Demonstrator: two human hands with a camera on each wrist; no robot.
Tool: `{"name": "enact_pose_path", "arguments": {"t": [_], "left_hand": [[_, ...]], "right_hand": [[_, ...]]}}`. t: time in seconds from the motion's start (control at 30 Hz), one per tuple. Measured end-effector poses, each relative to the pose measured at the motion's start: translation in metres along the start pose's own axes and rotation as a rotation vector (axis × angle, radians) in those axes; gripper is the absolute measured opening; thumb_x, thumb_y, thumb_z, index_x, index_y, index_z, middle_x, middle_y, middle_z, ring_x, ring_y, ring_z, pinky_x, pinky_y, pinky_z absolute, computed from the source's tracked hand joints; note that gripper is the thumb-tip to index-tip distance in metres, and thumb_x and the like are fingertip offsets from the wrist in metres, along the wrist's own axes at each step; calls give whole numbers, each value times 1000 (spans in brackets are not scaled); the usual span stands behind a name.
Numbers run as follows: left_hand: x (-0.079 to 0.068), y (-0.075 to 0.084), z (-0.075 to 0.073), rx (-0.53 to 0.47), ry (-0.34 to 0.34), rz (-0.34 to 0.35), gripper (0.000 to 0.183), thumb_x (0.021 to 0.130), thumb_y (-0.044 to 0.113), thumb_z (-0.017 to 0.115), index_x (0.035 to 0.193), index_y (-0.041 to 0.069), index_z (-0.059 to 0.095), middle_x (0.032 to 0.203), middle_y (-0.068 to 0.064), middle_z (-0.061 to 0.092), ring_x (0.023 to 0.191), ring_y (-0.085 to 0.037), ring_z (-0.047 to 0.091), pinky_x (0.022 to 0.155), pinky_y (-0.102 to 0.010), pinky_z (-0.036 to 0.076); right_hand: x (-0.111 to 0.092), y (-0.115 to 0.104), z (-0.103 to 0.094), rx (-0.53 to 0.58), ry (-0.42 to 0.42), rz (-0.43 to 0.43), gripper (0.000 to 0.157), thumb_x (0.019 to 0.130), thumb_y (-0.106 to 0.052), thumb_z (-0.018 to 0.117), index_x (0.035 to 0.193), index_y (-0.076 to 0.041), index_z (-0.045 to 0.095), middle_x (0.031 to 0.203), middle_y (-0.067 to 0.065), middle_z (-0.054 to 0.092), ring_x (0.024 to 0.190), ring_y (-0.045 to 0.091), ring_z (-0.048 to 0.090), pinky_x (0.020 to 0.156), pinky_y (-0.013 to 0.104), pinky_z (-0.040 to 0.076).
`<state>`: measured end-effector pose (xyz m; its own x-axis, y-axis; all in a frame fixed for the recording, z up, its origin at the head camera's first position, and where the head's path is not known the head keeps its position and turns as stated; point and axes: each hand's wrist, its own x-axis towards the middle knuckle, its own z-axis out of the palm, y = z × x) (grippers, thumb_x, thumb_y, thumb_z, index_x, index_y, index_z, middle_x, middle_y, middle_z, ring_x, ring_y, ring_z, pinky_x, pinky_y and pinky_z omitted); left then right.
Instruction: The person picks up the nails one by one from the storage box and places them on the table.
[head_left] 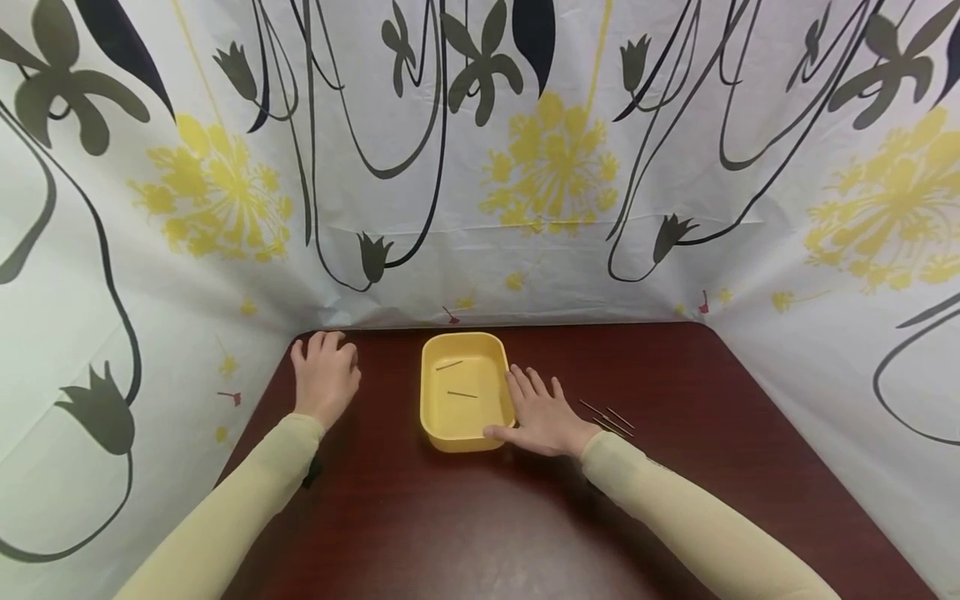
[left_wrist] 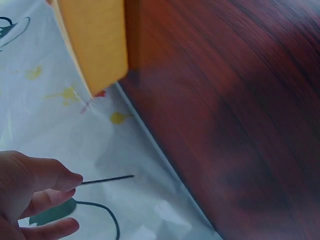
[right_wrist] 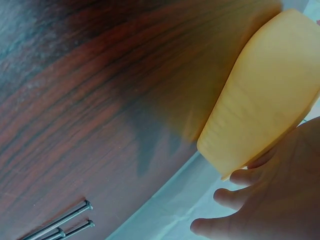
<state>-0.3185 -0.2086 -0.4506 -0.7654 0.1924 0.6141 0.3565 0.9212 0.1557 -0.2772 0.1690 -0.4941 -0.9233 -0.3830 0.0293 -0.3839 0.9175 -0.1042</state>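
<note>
A yellow plastic tray (head_left: pixel 467 427) stands on the dark red table with two nails (head_left: pixel 462 394) lying apart on its floor. My right hand (head_left: pixel 543 419) rests against the tray's right side, fingers stretched along the rim and thumb at the near corner. In the right wrist view its fingers (right_wrist: pixel 235 197) are spread beside the tray wall (right_wrist: pixel 265 95). Left of the tray, near the far left table corner, my left hand (head_left: pixel 326 379) is raised. Its thumb and forefinger pinch a thin dark nail (left_wrist: pixel 108 179), whose end sticks out in the left wrist view.
Several more nails (head_left: pixel 606 418) lie on the table to the right of my right hand, heads visible in the right wrist view. A white patterned cloth (head_left: pixel 420 275) hangs behind the table and along both sides. A small black thing (head_left: pixel 312 473) shows beside the left forearm.
</note>
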Motion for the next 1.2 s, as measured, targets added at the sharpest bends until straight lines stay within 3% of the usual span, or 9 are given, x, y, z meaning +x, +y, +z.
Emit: {"name": "enact_pose_path", "arguments": {"t": [0.2,0.43,0.57,0.67,0.77,0.9,1.1,1.2], "left_hand": [[-8,-16,6,42,-36,-4,11,80,3,77,90,4,72,115,-22,62,120,-46,46,105,-74,19],[-16,-28,11,64,-103,-14,17,79,2,79,94,2,73,101,-23,64,113,-49,50,103,-75,21],[-21,-31,17,86,-144,6,19,79,3,80,98,2,73,96,-20,66,103,-46,56,100,-72,29],[-25,-32,22,100,-187,19,19,80,4,80,98,2,73,89,-16,67,89,-41,61,91,-66,41],[-27,-33,26,88,-230,30,14,80,2,78,92,3,72,78,-12,64,69,-34,61,70,-56,51],[-29,-32,31,30,-292,20,10,81,-1,75,82,6,67,67,-6,58,52,-23,53,46,-41,45],[-37,-33,38,-25,-423,-27,13,86,2,73,77,9,66,69,-3,63,50,-18,53,44,-36,44],[-40,-35,41,-25,-450,-29,11,86,2,74,79,9,69,72,-4,65,53,-18,55,47,-37,47]], "right_hand": [[0,-2,-1,-8,3,1,122,79,-95,25,162,-7,13,168,11,9,152,35,12,114,66,14],[0,-1,-2,24,-9,-1,121,80,-94,28,162,-9,6,168,13,10,152,36,12,115,65,14],[0,0,-1,48,-8,-5,122,79,-94,30,162,-8,6,168,13,8,152,36,12,114,65,14],[2,1,0,51,2,-11,122,79,-94,31,162,-7,7,168,13,7,152,36,11,114,66,14],[5,2,0,54,15,-16,121,80,-93,33,162,-6,9,168,12,7,152,35,11,115,65,13],[7,2,0,44,19,-13,120,81,-92,34,162,-7,9,168,11,6,152,34,10,115,64,13],[7,2,1,49,6,-10,121,80,-92,34,162,-7,8,168,11,5,152,34,10,115,64,14],[6,3,2,48,1,-11,122,80,-93,33,162,-7,7,168,10,4,152,34,9,115,64,13]]}}
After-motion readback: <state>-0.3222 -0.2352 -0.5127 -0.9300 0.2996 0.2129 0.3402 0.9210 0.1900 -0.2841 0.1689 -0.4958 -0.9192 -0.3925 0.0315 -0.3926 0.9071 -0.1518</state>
